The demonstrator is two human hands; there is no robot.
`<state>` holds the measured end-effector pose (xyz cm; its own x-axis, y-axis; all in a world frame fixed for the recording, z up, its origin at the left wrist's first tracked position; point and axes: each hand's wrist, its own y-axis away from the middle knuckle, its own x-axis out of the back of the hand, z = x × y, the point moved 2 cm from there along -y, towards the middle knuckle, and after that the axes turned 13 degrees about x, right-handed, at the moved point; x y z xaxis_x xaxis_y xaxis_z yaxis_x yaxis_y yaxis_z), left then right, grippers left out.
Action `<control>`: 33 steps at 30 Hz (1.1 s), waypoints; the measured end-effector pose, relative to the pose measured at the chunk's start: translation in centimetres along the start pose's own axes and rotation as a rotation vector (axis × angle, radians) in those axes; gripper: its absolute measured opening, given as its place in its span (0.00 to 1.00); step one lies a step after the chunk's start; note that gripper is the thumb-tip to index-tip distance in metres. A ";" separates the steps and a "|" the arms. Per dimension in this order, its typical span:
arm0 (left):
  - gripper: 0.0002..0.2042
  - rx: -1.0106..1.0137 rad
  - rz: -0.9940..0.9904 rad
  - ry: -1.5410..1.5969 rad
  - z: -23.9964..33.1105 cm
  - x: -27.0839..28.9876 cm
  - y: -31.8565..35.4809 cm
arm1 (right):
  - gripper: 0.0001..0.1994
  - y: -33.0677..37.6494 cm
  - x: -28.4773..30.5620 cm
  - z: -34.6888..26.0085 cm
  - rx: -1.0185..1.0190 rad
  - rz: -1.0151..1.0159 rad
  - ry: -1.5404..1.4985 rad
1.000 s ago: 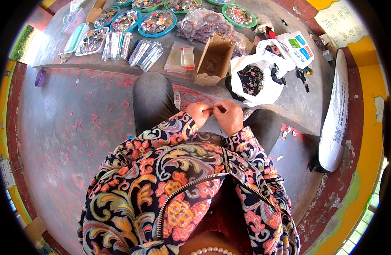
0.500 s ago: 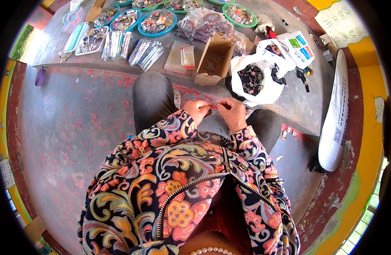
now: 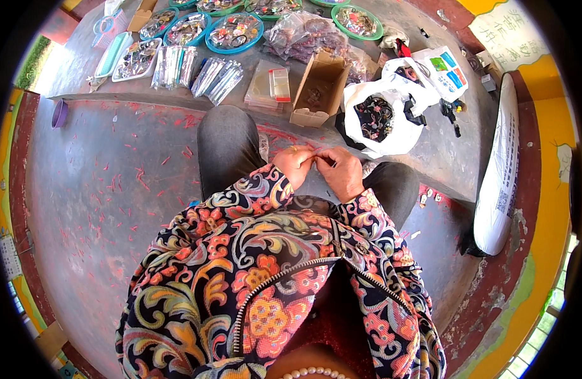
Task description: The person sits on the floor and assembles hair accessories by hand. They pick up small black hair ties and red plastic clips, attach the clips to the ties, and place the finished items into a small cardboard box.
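Note:
Between my knees, my left hand (image 3: 295, 164) and my right hand (image 3: 340, 170) meet fingertip to fingertip. Both are closed in a pinch; whatever they hold is too small and too covered by the fingers to name. Just beyond the right hand stands a white plastic bag (image 3: 392, 142) with dark small items (image 3: 374, 119) heaped in its mouth. An open cardboard box (image 3: 319, 88) is on the raised ledge straight ahead of my hands. Left of it lies a stack of clear plastic sleeves (image 3: 259, 88).
Bundles of wrapped slim items (image 3: 218, 79) lie on the ledge (image 3: 139, 98). Behind them are a blue basket (image 3: 260, 43), a green basket (image 3: 378, 35) and a white tray (image 3: 138, 78) of small pieces. A long white sack (image 3: 496, 189) leans at the right. Red scraps (image 3: 142, 180) litter the floor.
My fingertips have come closer together, the right hand shifting slightly left and turning inward. The things on the ledge have not moved.

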<state>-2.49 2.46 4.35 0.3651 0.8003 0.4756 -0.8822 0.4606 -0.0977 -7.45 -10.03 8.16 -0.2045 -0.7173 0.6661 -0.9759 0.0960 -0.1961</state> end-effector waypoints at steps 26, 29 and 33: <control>0.08 0.942 -0.141 1.029 -3.0 2.0 -0.8 | 0.05 0.5 1.6 3.8 -0.282 0.221 -0.379; 0.07 0.935 -0.121 1.056 -2.8 2.9 -1.0 | 0.04 0.5 2.0 3.8 -0.173 0.174 -0.195; 0.07 0.917 -0.073 1.074 -2.3 3.4 -1.2 | 0.04 0.8 1.3 4.3 -0.022 0.082 -0.017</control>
<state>0.54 5.50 4.04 0.0966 0.8757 -0.4731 -0.5775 0.4364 0.6900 -8.20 -13.83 5.81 -0.2824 -0.7180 0.6362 -0.9574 0.1699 -0.2333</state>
